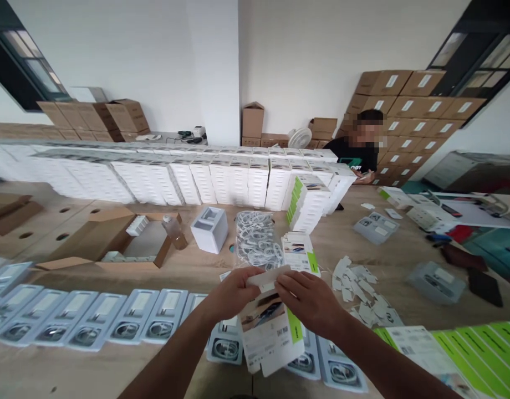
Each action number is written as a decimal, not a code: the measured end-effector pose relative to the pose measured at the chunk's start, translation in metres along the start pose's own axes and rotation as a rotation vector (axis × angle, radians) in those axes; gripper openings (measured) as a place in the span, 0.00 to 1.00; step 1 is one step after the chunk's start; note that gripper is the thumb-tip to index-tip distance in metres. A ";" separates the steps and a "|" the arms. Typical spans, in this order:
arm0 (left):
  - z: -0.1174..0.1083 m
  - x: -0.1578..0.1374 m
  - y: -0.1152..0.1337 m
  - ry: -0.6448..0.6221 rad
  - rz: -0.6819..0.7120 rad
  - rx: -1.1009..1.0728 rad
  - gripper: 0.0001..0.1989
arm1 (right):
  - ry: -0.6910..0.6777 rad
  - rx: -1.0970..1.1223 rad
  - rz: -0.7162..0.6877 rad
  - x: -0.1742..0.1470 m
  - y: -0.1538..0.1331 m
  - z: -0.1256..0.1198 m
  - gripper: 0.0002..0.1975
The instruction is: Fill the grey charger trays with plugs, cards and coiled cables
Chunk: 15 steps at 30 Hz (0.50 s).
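Observation:
A white product box (265,335) with a printed picture and a green side is in both hands above the table. My left hand (234,293) grips the upper left of the box, its thumb by the top flap. The fingers of my right hand (311,302) are bent over the upper right edge, pressing at the same flap. Loose flaps stick out at the box's lower end. Under and beside it lie plastic trays (340,366) with coiled cables. Just beyond my hands stand a pile of white cables (259,238) and a short stack of similar boxes (299,249).
Long rows of stacked white boxes (205,180) line the table's back. An open carton (151,263), a bottle (174,233) and filled trays (132,316) are leftward. White scraps (358,288) and green-edged boxes (479,354) lie rightward. A person (358,149) is behind the stacks.

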<state>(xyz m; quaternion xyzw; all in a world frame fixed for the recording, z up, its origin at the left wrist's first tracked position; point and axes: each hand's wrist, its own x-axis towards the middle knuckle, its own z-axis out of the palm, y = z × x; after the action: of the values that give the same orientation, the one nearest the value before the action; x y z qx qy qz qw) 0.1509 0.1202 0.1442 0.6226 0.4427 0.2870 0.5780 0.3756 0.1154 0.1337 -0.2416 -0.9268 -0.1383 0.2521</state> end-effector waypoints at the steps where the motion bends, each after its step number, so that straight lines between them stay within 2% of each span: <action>1: 0.000 -0.001 0.002 0.005 0.007 0.006 0.16 | 0.003 -0.005 -0.007 0.003 -0.001 -0.001 0.09; 5: 0.002 -0.004 0.006 0.050 0.049 0.015 0.13 | 0.020 -0.049 0.013 0.012 -0.001 -0.004 0.08; 8: 0.006 -0.007 0.004 0.166 0.080 0.045 0.11 | 0.067 -0.031 0.131 0.013 0.004 -0.005 0.08; 11: 0.009 -0.011 0.002 0.211 0.088 0.068 0.12 | 0.129 0.154 0.323 0.010 0.011 -0.008 0.13; 13: 0.009 -0.015 0.004 0.218 0.105 0.119 0.13 | 0.110 0.363 0.446 0.008 0.015 -0.012 0.22; 15: 0.008 -0.018 0.008 0.217 0.131 0.194 0.14 | 0.067 0.537 0.521 0.008 0.016 -0.017 0.25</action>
<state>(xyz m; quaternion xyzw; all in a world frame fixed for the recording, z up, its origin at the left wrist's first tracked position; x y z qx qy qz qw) 0.1520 0.1008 0.1535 0.6682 0.4869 0.3455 0.4440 0.3845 0.1252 0.1538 -0.3898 -0.8288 0.1707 0.3633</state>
